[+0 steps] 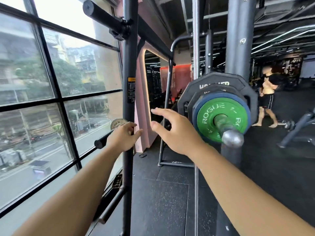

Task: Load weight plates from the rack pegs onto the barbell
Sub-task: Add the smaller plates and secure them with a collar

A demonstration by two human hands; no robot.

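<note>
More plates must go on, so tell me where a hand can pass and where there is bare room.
Free: the gap between the rack upright and the black plates, where the right hand spreads open; the upper peg is bare. Crowded: the barbell sleeve past the green plate, only a short stub.

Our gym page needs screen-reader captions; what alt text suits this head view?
Two open bare hands, left hand and right hand, reach toward a small silver plate on a rack peg; a green plate fronts stacked plates at right.
</note>
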